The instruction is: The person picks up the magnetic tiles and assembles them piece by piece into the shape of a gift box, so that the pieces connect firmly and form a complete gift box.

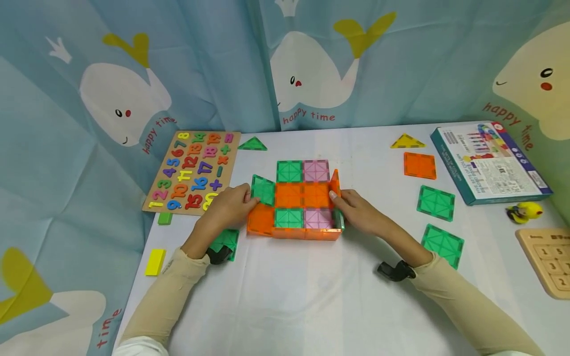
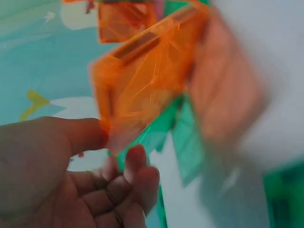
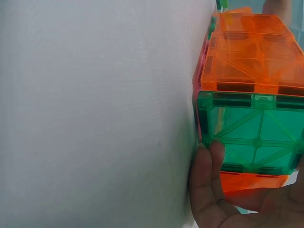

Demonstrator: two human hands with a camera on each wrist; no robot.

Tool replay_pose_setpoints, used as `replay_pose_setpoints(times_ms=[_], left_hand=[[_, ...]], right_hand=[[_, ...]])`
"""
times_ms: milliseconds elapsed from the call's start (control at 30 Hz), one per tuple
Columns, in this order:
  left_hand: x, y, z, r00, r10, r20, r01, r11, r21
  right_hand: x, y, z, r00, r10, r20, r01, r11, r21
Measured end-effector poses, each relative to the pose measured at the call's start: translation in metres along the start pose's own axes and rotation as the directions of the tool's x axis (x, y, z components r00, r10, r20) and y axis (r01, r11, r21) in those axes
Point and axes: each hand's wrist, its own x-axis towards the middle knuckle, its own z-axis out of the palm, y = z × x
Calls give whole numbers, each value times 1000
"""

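A flat layout of magnetic tiles (image 1: 296,198) is seen near the middle of the white table (image 1: 311,296), with its long axis running left to right between the two hands. Its side panels are being raised from both ends.

The left hand (image 1: 229,205) is placed at the left end of the layout. A green tile (image 1: 262,190) is pinched between its thumb and fingers and is held tilted, partly lifted off the table. In the left wrist view an orange tile (image 2: 147,80) is seen just above the thumb, but the picture is too blurred for the contact to be judged.

The right hand (image 1: 358,210) is set against the right end, where an orange side tile (image 1: 335,184) and a green side tile (image 3: 251,133) below it are stood upright. The grip there is curled round the edge: the thumb is laid on the orange tile's inner face, and in the right wrist view the fingers (image 3: 206,185) are pressed against the green tile's outer frame.

The structure lies directly between the hands, each being equally close to its own end.

Loose green squares (image 1: 436,202), an orange square (image 1: 419,165), a number puzzle board (image 1: 193,170) and a toy box (image 1: 490,160) are spread around it.
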Motion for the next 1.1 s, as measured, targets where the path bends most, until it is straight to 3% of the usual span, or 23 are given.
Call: replay_pose_setpoints(times_ms=[200, 400, 600, 700, 833, 967, 1100], left_hand=[[3, 18, 4, 996, 82, -23, -85, 971, -223], [2, 18, 16, 992, 91, 93, -47, 918, -395], [3, 18, 24, 979, 133, 153, -40, 868, -494], [4, 20, 23, 976, 144, 164, -31, 833, -552], [16, 23, 16, 962, 169, 213, -13, 812, -584], [40, 28, 3, 933, 191, 306, -3, 852, -523], [69, 37, -13, 884, 195, 426, 9, 902, -432]], right_hand=[[-2, 0, 4, 1000, 15, -13, -15, 1000, 26], [-14, -8, 5, 998, 9, 54, -18, 983, 183], [-24, -13, 6, 991, 39, 131, -90, 908, 409], [-29, -16, 11, 987, 66, 148, -130, 866, 482], [-42, -19, 23, 988, 79, 131, -141, 804, 577], [-59, -22, 36, 989, 87, 118, -144, 739, 658], [-76, -26, 47, 988, 95, 122, -154, 673, 723]])
